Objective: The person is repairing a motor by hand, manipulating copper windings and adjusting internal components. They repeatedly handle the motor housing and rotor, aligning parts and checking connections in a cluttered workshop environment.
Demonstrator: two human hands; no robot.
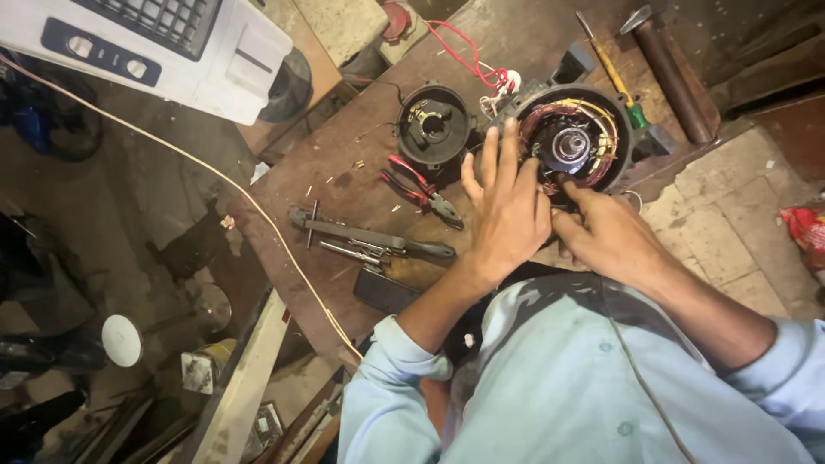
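One round motor housing [574,144] lies at the far right part of the brown tabletop [344,172], its open face turned up, with copper windings ringed round a pale metal hub in the middle. Both hands are on it. The left hand [507,210] lies flat with its fingers spread over the housing's near left rim, its grip apart and closed on nothing. The right hand [606,234] comes in from the near right, its forefinger pressed to the windings at the lower edge; whether its grip pinches a wire there cannot be told.

Just left of the housing lies one black round end cover [434,125], and a bundle of red and white wires [481,73] runs from the far side down between the two. Nearer the person, one pair of red-handled pliers [421,189] lies beside the left hand, then one long dark wrench [361,232] with a few smaller metal tools against it. One screwdriver [610,73] with a yellow shaft and green handle and one hammer [675,73] lie beyond the housing. A thin pale cord [198,159] crosses the scene diagonally, and a white appliance [146,47] stands off the tabletop at upper left.
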